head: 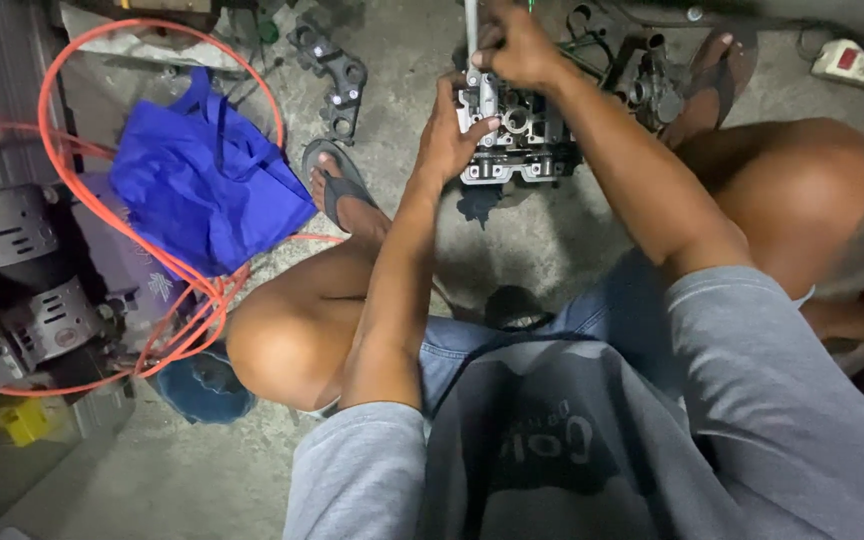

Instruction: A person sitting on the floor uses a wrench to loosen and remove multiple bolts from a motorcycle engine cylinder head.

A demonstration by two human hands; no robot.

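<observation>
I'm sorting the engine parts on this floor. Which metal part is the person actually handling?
The cylinder head between the feet: the left hand steadies it, the right hand grips a rod above it. The dark bracket near the blue bag lies untouched.

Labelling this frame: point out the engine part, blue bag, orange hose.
engine part [527,150], head view, lower metal face.
blue bag [207,185], head view, middle of the cloth.
orange hose [47,120], head view, left arc of loop.
</observation>
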